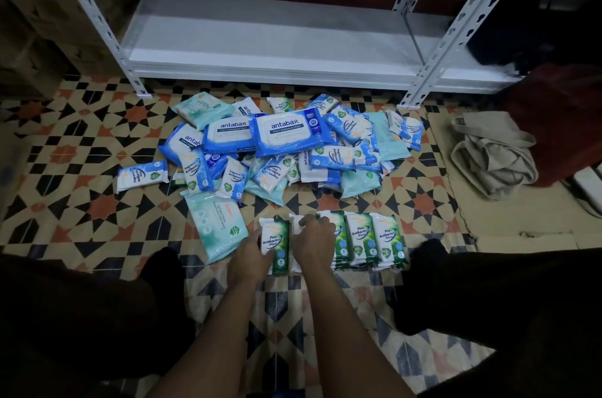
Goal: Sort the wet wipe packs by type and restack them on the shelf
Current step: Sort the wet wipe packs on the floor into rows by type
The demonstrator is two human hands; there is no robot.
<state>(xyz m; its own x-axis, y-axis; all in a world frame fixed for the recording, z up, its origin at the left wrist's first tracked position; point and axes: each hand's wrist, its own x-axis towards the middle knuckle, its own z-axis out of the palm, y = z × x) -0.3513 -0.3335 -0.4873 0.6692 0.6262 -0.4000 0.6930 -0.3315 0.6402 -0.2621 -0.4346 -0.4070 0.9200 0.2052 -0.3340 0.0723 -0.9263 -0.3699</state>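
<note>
Ben: Packs everywhere! How much sorting is done, from the head view?

Mia: Only a little, I think. One neat row of green Pine Antibacterial Wipes packs (361,239) sits on the patterned floor (81,150), close to the person's legs. That looks like the first type picked out.

Ben: What are the hands doing?

Mia: The left hand (252,256) has its fingers curled on one green Pine pack (277,243) at the left end of the row. The right hand (314,241) is curled over the next pack (298,225), which is mostly hidden under it. They seem to be lining those packs up.

Ben: And the rest?

Mia: A big mixed pile (277,150) is lying past the row, nearer the shelf. It has large blue antabax packs (291,134) on top, small blue Fragrance Free Antibacterial Wipes packs (141,174), and pale teal packs. A big pale teal pack (216,228) lies just beside the left hand.

Ben: Is anything on the shelf?

Mia: No. The white metal shelf (260,39) has no packs on it. So I guess most of the job is left: sort the blue and teal ones, then stack all of them up there.
</note>
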